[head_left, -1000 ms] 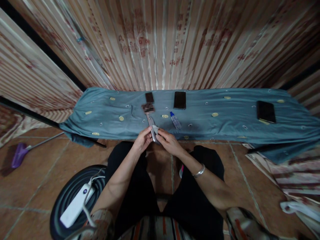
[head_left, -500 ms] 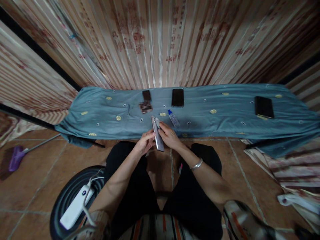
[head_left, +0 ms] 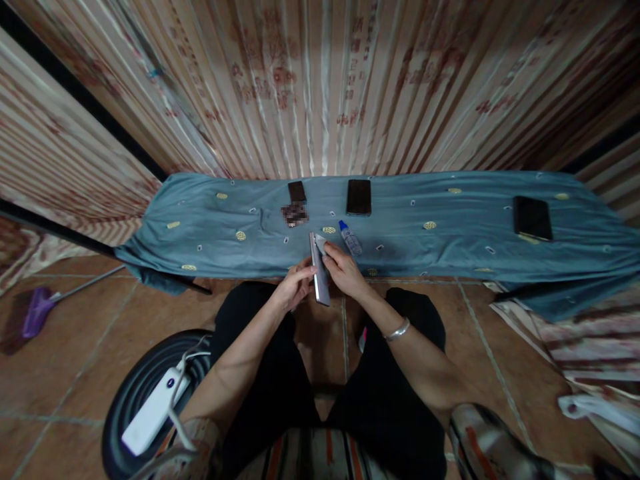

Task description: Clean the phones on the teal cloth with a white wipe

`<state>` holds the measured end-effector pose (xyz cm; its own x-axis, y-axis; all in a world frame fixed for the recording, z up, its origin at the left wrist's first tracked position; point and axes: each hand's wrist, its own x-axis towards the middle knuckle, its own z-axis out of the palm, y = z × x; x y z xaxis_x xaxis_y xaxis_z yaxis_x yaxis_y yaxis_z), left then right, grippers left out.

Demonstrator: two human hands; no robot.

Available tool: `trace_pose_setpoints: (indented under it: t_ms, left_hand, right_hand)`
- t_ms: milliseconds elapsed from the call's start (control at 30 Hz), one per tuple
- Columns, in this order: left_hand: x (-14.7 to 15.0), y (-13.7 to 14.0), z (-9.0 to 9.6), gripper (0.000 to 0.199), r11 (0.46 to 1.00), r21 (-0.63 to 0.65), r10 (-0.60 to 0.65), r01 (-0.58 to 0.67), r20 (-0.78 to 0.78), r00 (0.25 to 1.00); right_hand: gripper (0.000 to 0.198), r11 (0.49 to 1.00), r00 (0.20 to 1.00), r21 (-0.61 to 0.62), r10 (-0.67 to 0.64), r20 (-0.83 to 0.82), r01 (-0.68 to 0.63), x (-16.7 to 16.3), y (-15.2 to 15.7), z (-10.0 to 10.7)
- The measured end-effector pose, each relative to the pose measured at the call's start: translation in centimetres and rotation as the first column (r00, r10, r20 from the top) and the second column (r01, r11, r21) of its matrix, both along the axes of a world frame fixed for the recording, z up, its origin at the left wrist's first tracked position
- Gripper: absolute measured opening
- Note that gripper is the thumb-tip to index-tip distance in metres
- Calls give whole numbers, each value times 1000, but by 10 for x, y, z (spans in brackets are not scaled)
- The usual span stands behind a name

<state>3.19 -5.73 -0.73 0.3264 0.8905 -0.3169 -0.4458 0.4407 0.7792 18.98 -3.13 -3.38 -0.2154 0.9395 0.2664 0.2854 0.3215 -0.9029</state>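
Note:
A silvery smartphone (head_left: 321, 288) stands tilted between my hands over the front edge of the covered bench, one long edge toward my left hand. My left hand (head_left: 294, 285) holds it by that edge, fingers behind it and thumb along the side. Closed against the phone's face, my right hand (head_left: 345, 270) pinches a small light-grey piece (head_left: 320, 245), which looks like a cloth; its kind is not clear. Just beyond my right hand lies a small clear bottle (head_left: 351, 241) with a blue cap.
On the blue-green cloth (head_left: 210, 230) lie a black tablet-like device (head_left: 359, 197), another dark device (head_left: 533, 218) to the right, a small dark item (head_left: 297, 192) and a blurred-out thing (head_left: 295, 214). A white power bank (head_left: 154, 415) with a cable rests on a round black stool (head_left: 117, 400). A purple broom (head_left: 39, 313) is at left.
My hands and the phone keep nearly the same pose, with the right fingers still pressed on its face. The whole view has shifted slightly; nothing on the bench has moved.

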Motion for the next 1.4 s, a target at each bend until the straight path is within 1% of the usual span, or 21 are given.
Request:
trace_pose_setpoints:
  t_ms: [200,300,433,533,667,800,967,1033,1167,1300,1400]
  left_hand:
    - [1,-1,1,58,1000,-14,4,-4,-8,1000]
    - [0,0,0,60,1000,-7,11,-11,-13,1000]
    - [-3,2,-3,62,1000,12,20,-20,-16,1000]
    - [-4,5,-5,62,999,11,44,-44,-17,999]
    - [-6,8,-6,58,997,9,81,-81,-18,997]
    - [-4,7,-7,60,997,5,71,-71,-28,997]
    - [-2,7,-9,64,997,-2,72,-72,-15,997]
    - [-3,8,-10,61,995,-9,100,-100,-5,995]
    - [-6,11,-7,47,985,-25,169,-169,7,986]
    - [-8,14,-2,40,976,-22,217,-217,10,976]
    - [-9,16,-1,37,968,-11,252,-251,8,968]
  right_hand:
    - [38,999,999,37,7,-37,-6,1,1,0]
    - [36,999,1000,52,16,0,-16,0,3,2]
    - [32,999,999,36,30,45,-31,-1,1,5]
    - [35,997,997,32,64,45,-65,-3,-4,9]
    - [38,993,994,53,105,30,-107,-5,-12,11]
    - [39,994,997,73,76,28,-78,-5,-14,9]
    - [41,996,998,55,63,16,-64,-4,-12,7]
    - [41,994,995,52,96,4,-96,-4,-13,9]
    - [40,984,985,55,170,-21,-169,-5,-18,18]
    - [39,975,977,81,212,-31,-209,-6,-25,26]
    - [37,969,976,124,216,-1,-214,-5,-30,29]
